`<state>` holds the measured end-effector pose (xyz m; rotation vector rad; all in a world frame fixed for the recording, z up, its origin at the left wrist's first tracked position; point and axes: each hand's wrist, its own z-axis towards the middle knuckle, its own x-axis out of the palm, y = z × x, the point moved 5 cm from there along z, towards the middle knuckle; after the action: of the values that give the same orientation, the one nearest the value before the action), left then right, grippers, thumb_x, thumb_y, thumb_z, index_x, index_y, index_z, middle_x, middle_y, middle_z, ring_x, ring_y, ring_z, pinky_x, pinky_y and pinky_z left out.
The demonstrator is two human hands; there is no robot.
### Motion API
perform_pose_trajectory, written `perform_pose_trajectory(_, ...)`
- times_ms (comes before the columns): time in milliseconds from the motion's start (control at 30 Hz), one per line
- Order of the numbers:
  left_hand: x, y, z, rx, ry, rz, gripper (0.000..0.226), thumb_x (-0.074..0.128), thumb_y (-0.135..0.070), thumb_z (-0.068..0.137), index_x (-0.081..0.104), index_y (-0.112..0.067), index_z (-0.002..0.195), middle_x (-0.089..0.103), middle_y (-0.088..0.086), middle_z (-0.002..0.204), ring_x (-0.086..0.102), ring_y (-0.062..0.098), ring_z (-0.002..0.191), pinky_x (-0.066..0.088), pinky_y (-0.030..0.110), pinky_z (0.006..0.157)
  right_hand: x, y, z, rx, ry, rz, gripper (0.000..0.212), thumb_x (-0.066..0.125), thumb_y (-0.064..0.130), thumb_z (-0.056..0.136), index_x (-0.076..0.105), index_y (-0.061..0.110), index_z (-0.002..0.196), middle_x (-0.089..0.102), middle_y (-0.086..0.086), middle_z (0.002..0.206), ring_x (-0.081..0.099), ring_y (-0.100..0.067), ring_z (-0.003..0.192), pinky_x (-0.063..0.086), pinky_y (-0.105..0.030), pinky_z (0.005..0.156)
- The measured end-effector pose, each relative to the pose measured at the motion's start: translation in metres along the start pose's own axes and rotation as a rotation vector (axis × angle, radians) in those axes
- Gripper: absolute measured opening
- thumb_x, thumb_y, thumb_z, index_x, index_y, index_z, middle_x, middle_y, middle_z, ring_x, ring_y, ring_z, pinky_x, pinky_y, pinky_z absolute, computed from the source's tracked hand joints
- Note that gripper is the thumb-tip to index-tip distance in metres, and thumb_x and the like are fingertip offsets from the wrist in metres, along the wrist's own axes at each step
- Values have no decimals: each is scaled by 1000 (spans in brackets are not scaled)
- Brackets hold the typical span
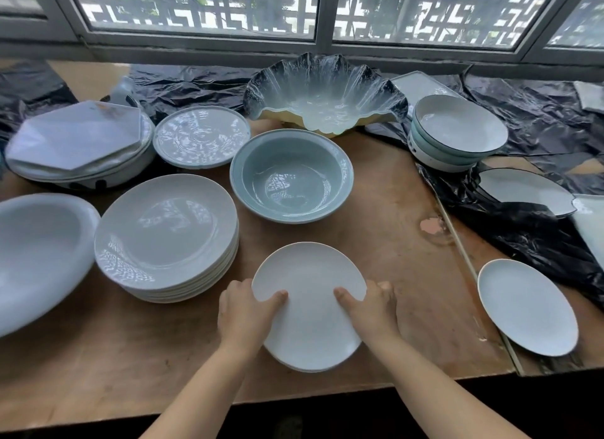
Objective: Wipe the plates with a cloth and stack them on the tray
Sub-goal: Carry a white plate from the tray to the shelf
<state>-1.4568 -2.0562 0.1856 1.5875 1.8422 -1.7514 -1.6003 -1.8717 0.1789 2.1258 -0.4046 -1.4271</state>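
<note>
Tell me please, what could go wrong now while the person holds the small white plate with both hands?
1. The small white plate is pinched only at its rim by the left hand and right hand; it might slip onto the plates beneath and chip.
2. The tall plate stack stands close beside the left hand, so an elbow swing could knock it.
3. The plate on the right lies near the table edge and could be pushed off.
</note>
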Motion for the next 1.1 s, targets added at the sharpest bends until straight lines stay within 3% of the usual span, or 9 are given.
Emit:
perform_pose_trajectory(167, -1, 1, 4, -7, 68, -9, 40, 68, -51, 76, 58, -17, 93, 52, 1, 96, 52, 25, 100, 47, 39, 80, -1, 3, 1, 4, 10, -54, 50, 63, 49, 83, 62, 9, 112, 44, -10, 111, 42, -26, 112, 39, -29, 93)
perform_pose_trajectory(267, -6, -4, 5, 50, 63, 52, 48, 68, -49, 76, 60, -15, 108, 53, 3, 106, 48, 25, 108, 47, 40, 86, -5, 4, -1, -13, 47, -56, 45, 61, 48, 84, 62, 13, 112, 44, -7, 111, 44, -23, 110, 40, -28, 88)
perform_pose_trajectory(400, -12, -50, -1, 332, -108, 183, 59, 69, -43, 78, 54, -16, 129, 50, 9, 122, 41, 27, 116, 35, 38, 97, -25, 3, -7, -45, -9, -59, 40, 60, 43, 86, 58, 17, 116, 49, -3, 114, 51, -21, 102, 44, -31, 84)
perform_pose_trajectory(533, 6, -113, -24, 674, -170, 301, 50, 70, -37, 79, 61, -16, 122, 58, 5, 120, 41, 28, 113, 31, 37, 96, -55, -13, -22, -24, -98, -108, 47, 56, 45, 87, 53, 25, 129, 49, 4, 125, 51, -17, 106, 44, -30, 82)
perform_pose_trajectory(700, 61, -166, -77, 955, 46, 293, 31, 71, -29, 77, 70, -13, 104, 66, 8, 103, 55, 32, 96, 45, 38, 81, -101, -64, -62, 43, -168, -242, 38, 51, 43, 90, 57, 27, 124, 53, 7, 122, 54, -16, 108, 45, -29, 83)
perform_pose_trajectory(867, 123, -183, -162, 1176, 288, 363, 34, 51, -41, 90, 61, -26, 119, 59, -5, 118, 50, 18, 111, 37, 30, 88, -144, -127, -135, 134, -303, -291, 31, 52, 39, 92, 62, 24, 117, 59, 4, 109, 56, -18, 103, 48, -31, 80)
perform_pose_trajectory(1100, 173, -171, -324, 1512, 465, 481, 35, 46, -47, 92, 58, -28, 119, 57, -8, 114, 51, 15, 109, 40, 27, 88, -173, -228, -283, 355, -524, -244, 33, 53, 39, 91, 62, 27, 120, 62, 8, 105, 57, -13, 100, 44, -26, 78)
